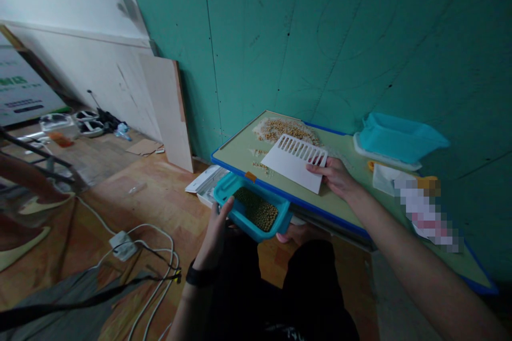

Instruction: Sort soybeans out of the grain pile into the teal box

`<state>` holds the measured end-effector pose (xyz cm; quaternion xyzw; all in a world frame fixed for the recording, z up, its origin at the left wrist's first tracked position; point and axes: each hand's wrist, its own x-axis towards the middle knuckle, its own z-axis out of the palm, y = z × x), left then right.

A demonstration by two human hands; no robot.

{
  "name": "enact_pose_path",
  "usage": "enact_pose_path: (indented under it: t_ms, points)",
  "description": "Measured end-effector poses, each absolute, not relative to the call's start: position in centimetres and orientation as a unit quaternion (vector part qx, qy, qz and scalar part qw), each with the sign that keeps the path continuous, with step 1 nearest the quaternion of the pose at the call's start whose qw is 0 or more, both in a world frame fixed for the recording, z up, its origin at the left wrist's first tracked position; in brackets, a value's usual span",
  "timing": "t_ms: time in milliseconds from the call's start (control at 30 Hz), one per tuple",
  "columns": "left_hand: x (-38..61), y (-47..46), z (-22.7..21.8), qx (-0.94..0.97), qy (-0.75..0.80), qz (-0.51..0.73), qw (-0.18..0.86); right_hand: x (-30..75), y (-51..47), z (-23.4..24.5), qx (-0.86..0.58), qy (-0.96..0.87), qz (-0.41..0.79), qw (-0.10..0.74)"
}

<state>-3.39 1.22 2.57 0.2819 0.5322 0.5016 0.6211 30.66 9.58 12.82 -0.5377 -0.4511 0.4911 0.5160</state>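
Observation:
My left hand (216, 229) grips the near left side of a turquoise plastic tub (248, 227) just off the table's front edge. Inside it lie dark green beans (246, 198) and pale yellow soybeans (266, 217), partly mixed. With fingers and thumb closed, my right hand (336, 176) holds a white slotted scraper (294, 169) at its right end. The scraper hovers over or rests on the table (336, 212); I cannot tell which. Behind it spreads a pile of soybeans (282, 129) with white grains, and a few smaller clusters sit to its left.
At the table's right stand a turquoise bin (400, 138) and a white tray (360, 148) under it. Nearby are a white sheet (386, 178) and a blurred-out package. A green wall (256, 37) borders the table. Floor cables, a power strip (123, 245) and another person's legs (32, 184) are left.

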Motion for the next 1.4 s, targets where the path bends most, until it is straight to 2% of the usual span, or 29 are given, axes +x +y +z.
enact_pose_path:
  t_ms: [1400]
  points:
    - [-3.4,0.9,3.5,0.300,0.506,0.511,0.627,29.7,9.3,12.5,-0.525,-0.489,0.504,0.482]
